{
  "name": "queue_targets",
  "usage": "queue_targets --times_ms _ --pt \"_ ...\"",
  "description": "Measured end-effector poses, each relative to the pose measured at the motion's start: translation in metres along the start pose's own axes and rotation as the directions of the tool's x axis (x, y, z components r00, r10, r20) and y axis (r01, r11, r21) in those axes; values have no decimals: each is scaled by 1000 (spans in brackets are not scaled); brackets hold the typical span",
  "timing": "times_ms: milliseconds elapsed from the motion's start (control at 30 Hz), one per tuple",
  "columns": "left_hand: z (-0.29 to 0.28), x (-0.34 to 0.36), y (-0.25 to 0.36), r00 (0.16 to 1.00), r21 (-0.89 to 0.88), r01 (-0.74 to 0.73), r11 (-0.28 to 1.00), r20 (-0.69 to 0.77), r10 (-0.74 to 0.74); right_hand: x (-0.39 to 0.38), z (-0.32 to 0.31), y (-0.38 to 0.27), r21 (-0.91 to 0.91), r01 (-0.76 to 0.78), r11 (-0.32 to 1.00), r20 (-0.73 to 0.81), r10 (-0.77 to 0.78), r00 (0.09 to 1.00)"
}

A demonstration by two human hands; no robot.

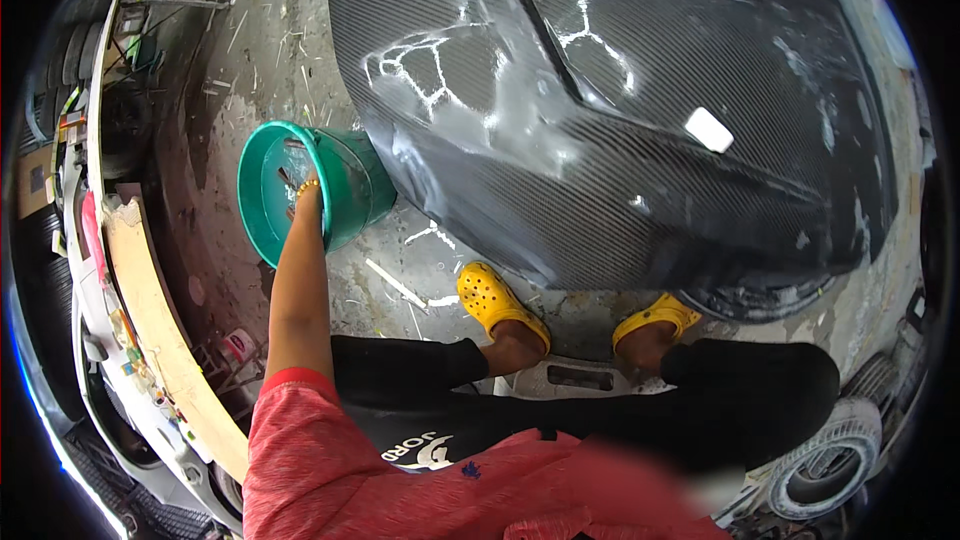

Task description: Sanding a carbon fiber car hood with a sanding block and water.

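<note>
My left hand [304, 195], with a beaded band at the wrist, reaches down into a green bucket [362, 185] on the floor at the left. Water stands in the bucket, and the fingers are partly hidden in it. Whether they hold anything I cannot make out. Beside the bucket lies a large dark carbon-fibre car hood [700, 225], with wet whitish smears and puddles of milky liquid on its surface. A small white rectangular block [709, 130] rests on the hood's right part. My right hand is out of view.
My feet, in yellow clogs [488, 298], are at the hood's near edge. A tyre [822, 465] lies at the lower right. Along the left run a wooden board [150, 290] and a white car part [120, 380]. Scraps and strips litter the concrete floor [285, 30].
</note>
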State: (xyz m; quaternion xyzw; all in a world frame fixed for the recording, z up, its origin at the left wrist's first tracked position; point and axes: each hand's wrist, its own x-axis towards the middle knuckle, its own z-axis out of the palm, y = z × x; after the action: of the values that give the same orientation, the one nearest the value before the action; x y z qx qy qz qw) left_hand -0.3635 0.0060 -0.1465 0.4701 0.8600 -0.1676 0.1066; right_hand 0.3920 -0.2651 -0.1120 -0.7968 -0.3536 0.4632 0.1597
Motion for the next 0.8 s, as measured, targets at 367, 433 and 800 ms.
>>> queue_targets --times_ms 367,433,800 --pt "65 -2 -57 1000 -28 -29 999 -13 29 37 -38 6 -212 -66 975 178 105 978" --pt "63 -10 -57 999 -25 -40 999 -20 39 39 -55 9 -240 -60 969 196 109 974" --pt "-33 -30 -29 953 212 182 960 203 -226 43 -77 49 -307 18 952 298 78 951"
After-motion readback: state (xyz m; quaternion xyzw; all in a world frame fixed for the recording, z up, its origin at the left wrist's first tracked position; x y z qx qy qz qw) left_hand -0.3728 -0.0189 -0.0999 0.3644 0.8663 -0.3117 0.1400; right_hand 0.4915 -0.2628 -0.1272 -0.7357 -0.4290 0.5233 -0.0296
